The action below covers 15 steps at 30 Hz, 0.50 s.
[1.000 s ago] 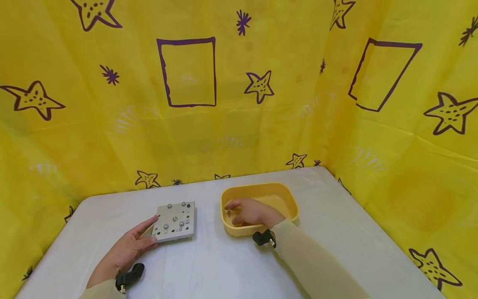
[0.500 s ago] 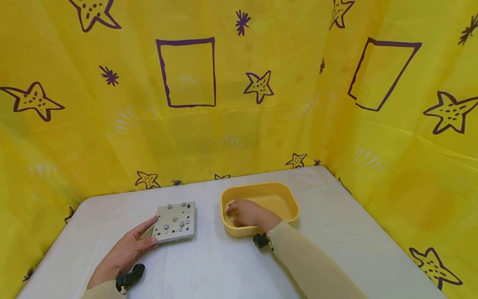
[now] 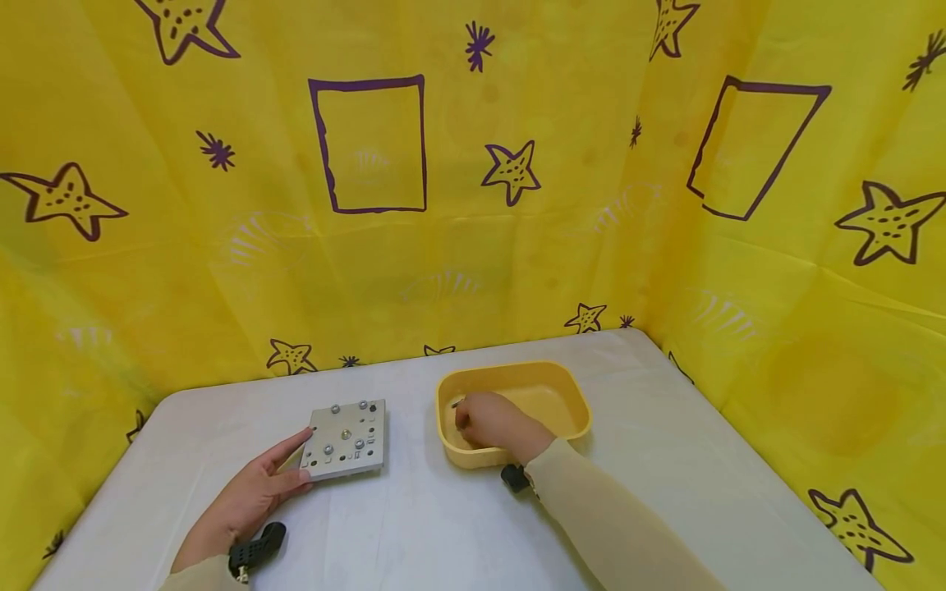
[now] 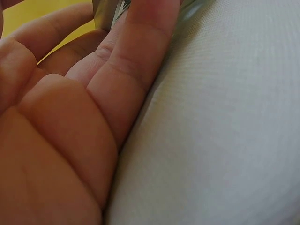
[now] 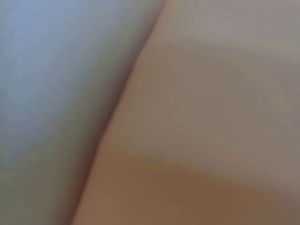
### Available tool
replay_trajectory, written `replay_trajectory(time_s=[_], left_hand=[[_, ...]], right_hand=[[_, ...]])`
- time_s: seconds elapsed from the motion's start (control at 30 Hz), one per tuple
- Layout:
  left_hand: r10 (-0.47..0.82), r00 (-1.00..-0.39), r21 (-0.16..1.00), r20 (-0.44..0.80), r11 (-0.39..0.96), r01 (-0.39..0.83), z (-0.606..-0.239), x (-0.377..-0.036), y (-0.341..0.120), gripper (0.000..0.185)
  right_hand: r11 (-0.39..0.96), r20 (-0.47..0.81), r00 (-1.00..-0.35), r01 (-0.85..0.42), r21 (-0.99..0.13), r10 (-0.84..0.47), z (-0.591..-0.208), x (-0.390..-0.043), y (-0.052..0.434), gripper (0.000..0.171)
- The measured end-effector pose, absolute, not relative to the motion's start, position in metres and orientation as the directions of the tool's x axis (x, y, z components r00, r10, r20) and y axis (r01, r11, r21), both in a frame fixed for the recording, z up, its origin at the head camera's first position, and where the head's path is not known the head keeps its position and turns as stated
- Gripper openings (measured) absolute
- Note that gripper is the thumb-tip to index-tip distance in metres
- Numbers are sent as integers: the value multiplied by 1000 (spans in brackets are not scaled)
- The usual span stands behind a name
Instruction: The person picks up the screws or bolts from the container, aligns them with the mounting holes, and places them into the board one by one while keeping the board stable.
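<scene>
The left hand [image 3: 247, 497] is laid on the white table [image 3: 443, 525], fingers straight and slightly spread, the fingertips touching the near left edge of a square grey metal plate [image 3: 345, 437]. Nothing is gripped by it. The plate lies flat, left of centre, and several small screws or nuts are seated in its upper face. In the left wrist view the straight fingers [image 4: 140, 61] are seen lying along the tablecloth, a sliver of the plate's metal edge [image 4: 110, 14] just beyond them.

The right hand [image 3: 491, 423] is held down inside a yellow tray [image 3: 569, 394], at its left end — fingers curled under, knuckles up. A small dark metal part [image 3: 456, 403] is visible at the fingertips, against the tray's left wall. Whether it is pinched or only touched cannot be told. The right wrist view is blurred and filled by sleeve and table; nothing of the grasp is shown.

The tray stands just right of the plate, the two apart. A yellow curtain [image 3: 473, 164] printed with purple stars and rectangles is hung behind and to the right of the table.
</scene>
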<state>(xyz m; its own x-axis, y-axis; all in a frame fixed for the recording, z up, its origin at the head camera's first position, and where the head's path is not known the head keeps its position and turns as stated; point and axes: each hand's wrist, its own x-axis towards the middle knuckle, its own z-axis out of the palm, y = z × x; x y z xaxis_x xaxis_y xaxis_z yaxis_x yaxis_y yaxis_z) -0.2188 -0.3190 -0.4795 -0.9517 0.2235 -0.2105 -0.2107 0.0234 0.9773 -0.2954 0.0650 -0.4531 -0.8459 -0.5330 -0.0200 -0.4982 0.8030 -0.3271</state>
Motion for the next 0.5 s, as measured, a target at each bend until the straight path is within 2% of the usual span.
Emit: replay_trajectory(time_s=[0.23,0.33,0.37,0.5], left_hand=[[213,-951,974,-226,22,-226,-479,-219,-319,80],[209,-952,974,-225,28,-224,-479,-219,-319,80],[210,-952,974,-225,30,-223,-479,-219,-319,79],[206,-953,974,-224,30,-223,-479,-219,-319,79]], right_hand=[[831,-36,-853,-496,-251,-520,-448,-294,62,14],[843,-22,-868,-476,-249,-496,-443,-291,63,7],[846,-12,-876,-462,-267,-483,-442,-291,64,2],[800,10,-916,-355,-484,-401,-436,-291,71,20]])
